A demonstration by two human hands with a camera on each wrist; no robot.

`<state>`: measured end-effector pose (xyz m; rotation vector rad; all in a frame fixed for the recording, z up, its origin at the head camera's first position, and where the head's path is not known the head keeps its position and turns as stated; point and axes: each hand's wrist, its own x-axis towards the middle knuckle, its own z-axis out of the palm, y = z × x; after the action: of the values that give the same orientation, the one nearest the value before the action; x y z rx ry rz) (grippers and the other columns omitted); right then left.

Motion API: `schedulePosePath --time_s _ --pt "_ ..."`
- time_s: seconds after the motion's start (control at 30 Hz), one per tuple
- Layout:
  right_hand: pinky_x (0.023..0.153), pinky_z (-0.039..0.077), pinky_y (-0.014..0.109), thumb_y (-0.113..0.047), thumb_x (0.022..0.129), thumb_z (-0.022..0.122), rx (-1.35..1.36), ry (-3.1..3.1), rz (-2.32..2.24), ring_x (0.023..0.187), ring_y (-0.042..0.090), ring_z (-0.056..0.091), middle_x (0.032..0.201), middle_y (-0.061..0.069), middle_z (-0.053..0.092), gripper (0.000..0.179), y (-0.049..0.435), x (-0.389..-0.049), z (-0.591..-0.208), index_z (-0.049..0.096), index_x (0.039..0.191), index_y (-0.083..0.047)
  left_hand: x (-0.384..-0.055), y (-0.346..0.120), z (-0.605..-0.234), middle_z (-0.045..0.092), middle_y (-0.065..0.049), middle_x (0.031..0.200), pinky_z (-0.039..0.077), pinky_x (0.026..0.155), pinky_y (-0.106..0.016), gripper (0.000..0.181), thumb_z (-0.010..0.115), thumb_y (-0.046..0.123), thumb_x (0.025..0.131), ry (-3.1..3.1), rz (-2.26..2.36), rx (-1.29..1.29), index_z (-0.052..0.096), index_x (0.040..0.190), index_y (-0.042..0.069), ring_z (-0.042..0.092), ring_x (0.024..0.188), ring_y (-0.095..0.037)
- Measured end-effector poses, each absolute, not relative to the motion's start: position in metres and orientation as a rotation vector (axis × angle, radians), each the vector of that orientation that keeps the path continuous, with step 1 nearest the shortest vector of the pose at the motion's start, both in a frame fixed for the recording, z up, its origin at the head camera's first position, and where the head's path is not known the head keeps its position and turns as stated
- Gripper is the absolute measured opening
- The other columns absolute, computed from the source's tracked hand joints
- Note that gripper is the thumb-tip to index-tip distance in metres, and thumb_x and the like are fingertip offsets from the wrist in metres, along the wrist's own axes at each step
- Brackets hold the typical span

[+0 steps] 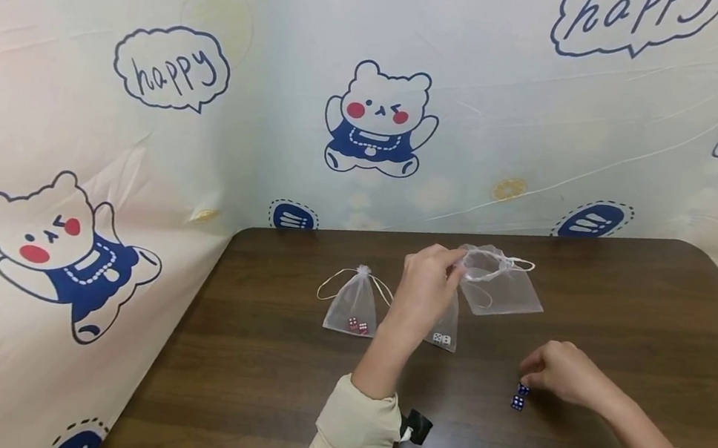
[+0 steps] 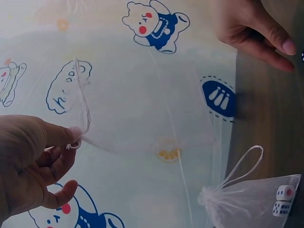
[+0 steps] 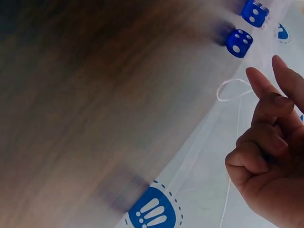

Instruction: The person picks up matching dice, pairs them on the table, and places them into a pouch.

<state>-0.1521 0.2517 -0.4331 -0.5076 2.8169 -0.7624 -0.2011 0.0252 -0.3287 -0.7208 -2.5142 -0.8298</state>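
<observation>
My left hand (image 1: 425, 284) pinches the mouth of a sheer white drawstring bag (image 1: 508, 295) between thumb and fingertips. In the left wrist view that bag hangs flat, its cord bunched by the left hand (image 2: 40, 164). Two blue dice (image 1: 517, 403) with white dots sit on the table close together. Just beside them is my right hand (image 1: 572, 373). The right wrist view shows its thumb and forefinger extended near the blue dice (image 3: 240, 43), a gap between, the other fingers loosely bent; nothing is in its grasp.
A tied bag (image 1: 352, 302) with red dice stands left of my left forearm. Another tied bag (image 2: 242, 202) with white dice lies partly behind that hand. The brown table (image 1: 231, 388) meets a cloth backdrop (image 1: 263, 130) printed with bears at its far edge.
</observation>
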Motion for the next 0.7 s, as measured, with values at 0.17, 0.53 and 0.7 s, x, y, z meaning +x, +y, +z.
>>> schedulePosePath --time_s 0.17,0.53,0.7 --pt "0.063 0.048 0.037 -0.014 0.072 0.075 -0.484 2.8 -0.718 0.073 0.019 0.061 0.078 0.001 0.069 0.008 0.2491 -0.1517 -0.4354 0.073 0.078 -0.009 -0.2008 0.0267 -0.3301 0.068 -0.002 0.088 0.039 0.078 -0.028 0.022 0.068 0.012 0.084 -2.521 -0.81 -0.737 0.07 0.105 0.006 0.06 0.081 -0.01" --pt "0.054 0.041 0.033 -0.011 0.071 0.075 -0.42 2.813 -0.643 0.06 0.011 0.048 0.066 -0.007 0.06 0.011 0.2457 -0.1512 -0.4395 0.068 0.065 -0.016 -0.2015 0.0277 -0.3324 0.068 -0.001 0.087 0.04 0.078 -0.028 0.022 0.068 0.011 0.084 -2.534 -0.809 -0.728 0.07 0.105 0.005 0.06 0.08 -0.01" --pt "0.052 0.039 0.032 -0.013 0.072 0.075 -0.39 2.809 -0.638 0.058 0.012 0.045 0.064 -0.008 0.057 0.014 0.2445 -0.1495 -0.4389 0.066 0.063 -0.018 -0.2016 0.0285 -0.3346 0.068 -0.001 0.088 0.039 0.077 -0.028 0.022 0.068 0.011 0.083 -2.554 -0.806 -0.725 0.07 0.105 0.006 0.06 0.079 -0.009"
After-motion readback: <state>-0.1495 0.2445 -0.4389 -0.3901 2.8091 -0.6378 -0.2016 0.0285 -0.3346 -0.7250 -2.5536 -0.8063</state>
